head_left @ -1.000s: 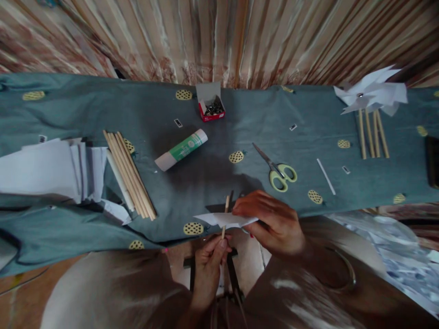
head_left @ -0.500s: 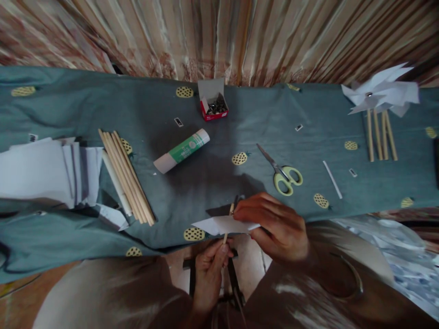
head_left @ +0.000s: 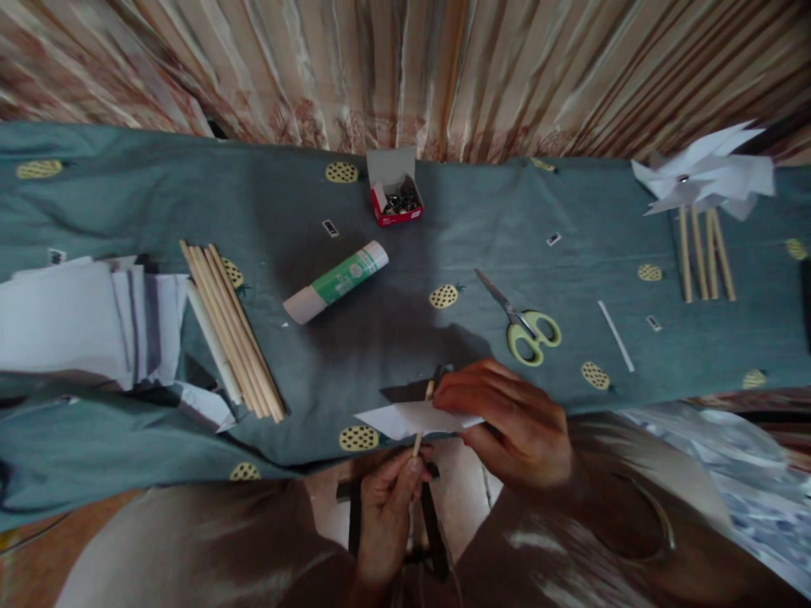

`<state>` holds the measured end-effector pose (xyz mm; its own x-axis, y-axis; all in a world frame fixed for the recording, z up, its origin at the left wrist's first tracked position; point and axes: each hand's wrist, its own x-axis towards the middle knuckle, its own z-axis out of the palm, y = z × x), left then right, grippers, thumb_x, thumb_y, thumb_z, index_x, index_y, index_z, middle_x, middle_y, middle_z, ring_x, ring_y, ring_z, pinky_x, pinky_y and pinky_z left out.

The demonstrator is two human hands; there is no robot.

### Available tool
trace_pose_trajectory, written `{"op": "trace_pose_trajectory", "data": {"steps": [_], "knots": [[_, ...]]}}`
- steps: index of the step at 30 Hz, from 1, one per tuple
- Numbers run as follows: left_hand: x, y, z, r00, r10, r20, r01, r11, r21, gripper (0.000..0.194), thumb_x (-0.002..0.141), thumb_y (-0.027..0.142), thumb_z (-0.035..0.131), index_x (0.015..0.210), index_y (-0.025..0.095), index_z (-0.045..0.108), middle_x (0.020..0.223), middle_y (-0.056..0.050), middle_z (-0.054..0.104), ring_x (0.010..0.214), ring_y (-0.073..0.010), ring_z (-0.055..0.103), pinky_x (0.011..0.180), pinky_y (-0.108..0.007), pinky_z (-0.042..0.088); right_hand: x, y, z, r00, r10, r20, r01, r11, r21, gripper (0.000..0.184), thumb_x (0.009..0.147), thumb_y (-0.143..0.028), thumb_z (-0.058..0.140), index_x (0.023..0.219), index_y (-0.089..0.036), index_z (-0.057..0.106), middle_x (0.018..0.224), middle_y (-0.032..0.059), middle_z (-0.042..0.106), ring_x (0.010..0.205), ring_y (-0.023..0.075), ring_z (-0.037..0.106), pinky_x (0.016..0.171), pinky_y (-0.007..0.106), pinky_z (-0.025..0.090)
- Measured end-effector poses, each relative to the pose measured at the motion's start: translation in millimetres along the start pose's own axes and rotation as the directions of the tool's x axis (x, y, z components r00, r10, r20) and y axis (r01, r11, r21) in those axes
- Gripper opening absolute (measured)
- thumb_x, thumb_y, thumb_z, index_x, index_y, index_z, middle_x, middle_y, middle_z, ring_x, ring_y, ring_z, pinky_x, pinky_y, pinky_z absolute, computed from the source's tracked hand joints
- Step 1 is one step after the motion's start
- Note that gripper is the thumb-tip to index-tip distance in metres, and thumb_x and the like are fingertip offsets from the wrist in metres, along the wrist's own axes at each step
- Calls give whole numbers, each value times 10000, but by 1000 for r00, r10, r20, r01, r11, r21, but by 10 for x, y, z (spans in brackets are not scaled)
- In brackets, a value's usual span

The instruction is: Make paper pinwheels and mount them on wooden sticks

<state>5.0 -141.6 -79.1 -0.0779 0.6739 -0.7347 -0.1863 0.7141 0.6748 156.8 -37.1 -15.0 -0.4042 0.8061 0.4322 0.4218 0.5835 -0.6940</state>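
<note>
Pleated brown-and-cream curtain (head_left: 380, 76) at the back; grey-green pineapple-print cloth (head_left: 462, 245) over a long worktop. At its near edge: pointed white paper piece (head_left: 400, 419) across a thin pale wooden stick (head_left: 416, 444), hiding part of its length. Can't tell whether the two are joined or just touching.

Delta: small. Versus a second ago, less stick shows beyond the paper, and the right hand (head_left: 516, 426) has its index fingertip closer to the stick's far end. Last half second: practically static. My read: same step ongoing, paper and stick still held as a pair.

Grips: left hand (head_left: 388, 511) pinches the stick between thumb and fingers, just below the paper. Right grip pinches the paper's right side; fingertip contact with the stick is too small to confirm.

Outward, layout unchanged, view drifted slightly: steel scissors with lime-green handles (head_left: 519, 321) near the right hand, narrow white strip (head_left: 615, 336) past them. Green-and-white glue stick (head_left: 345, 280) mid-worktop, open red-and-white cardboard box (head_left: 398, 217) of small metal bits behind it. Left: row of pale wooden sticks (head_left: 236, 338), stacked white paper sheets (head_left: 63, 321). Far right: white paper pinwheels (head_left: 710, 177) on sticks.
</note>
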Motion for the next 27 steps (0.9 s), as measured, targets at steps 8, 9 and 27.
{"op": "trace_pose_trajectory", "data": {"steps": [8, 9, 27], "knots": [[-9, 3, -6, 1000, 11, 17, -11, 1000, -25, 618, 609, 764, 721, 517, 155, 669, 493, -6, 496, 508, -105, 393, 530, -241, 357, 7, -17, 4, 1000, 18, -3, -18, 1000, 12, 293, 863, -7, 558, 1066, -199, 644, 876, 55, 741, 792, 174, 690, 725, 336, 571], [-7, -7, -9, 1000, 16, 17, -15, 1000, -25, 611, 615, 757, 724, 522, 155, 673, 496, -8, 499, 508, -106, 396, 529, -242, 356, 4, -16, 6, 1000, 16, -4, -16, 1000, 15, 302, 861, -4, 553, 1072, -199, 646, 874, 55, 741, 792, 175, 691, 729, 337, 571], [-34, 17, -12, 995, 79, 62, -77, 996, -34, 609, 630, 744, 721, 735, 145, 764, 508, -8, 557, 457, -97, 424, 473, -221, 360, 185, 136, -13, 773, 569, 281, -634, 700, 327, 55, 811, -231, 678, 805, -178, 690, 697, -27, 680, 597, 89, 590, 546, 198, 451]]}}
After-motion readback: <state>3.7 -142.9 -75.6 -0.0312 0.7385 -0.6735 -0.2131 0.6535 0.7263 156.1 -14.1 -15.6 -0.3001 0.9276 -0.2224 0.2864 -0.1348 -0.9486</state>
